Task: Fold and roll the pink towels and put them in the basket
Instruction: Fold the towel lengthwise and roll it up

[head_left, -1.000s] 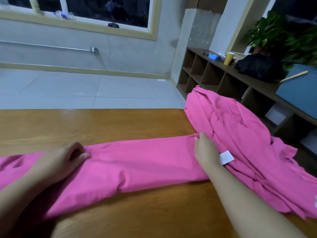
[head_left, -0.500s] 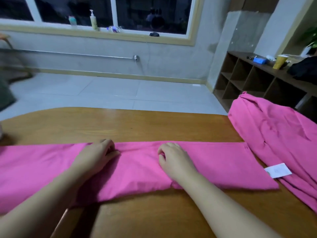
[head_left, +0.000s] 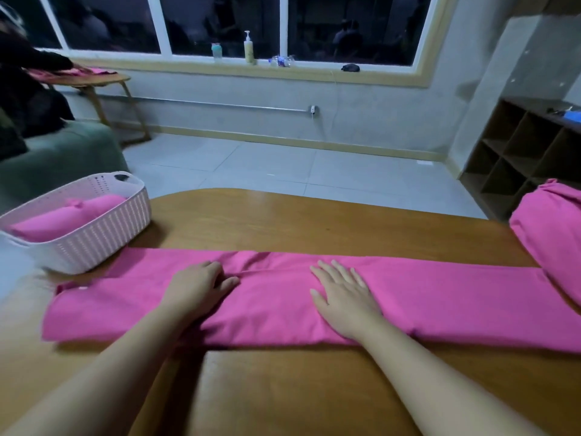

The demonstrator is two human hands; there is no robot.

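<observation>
Folded pink towel [head_left: 408, 297] stretched as a long strip across the table [head_left: 314, 221], parallel to its near edge; soft, light, limp, probably best rolled from one short end. Pressed flat by left hand [head_left: 201, 287] and right hand [head_left: 342, 294], fingers straight, gripping nothing. Basket [head_left: 103, 234] at the table's left end, one roll inside.

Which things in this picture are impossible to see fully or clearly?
Head view only:
- Pile of unfolded pink towels: cut off by the right edge.
- Rolled pink towel in the pink ribbed plastic basket: its lower part is hidden by the basket wall, so any towels beneath cannot be counted.
- Long folded pink towel: partly covered by the left hand and right hand.
- Bottles on the windowsill: too small to read.
</observation>
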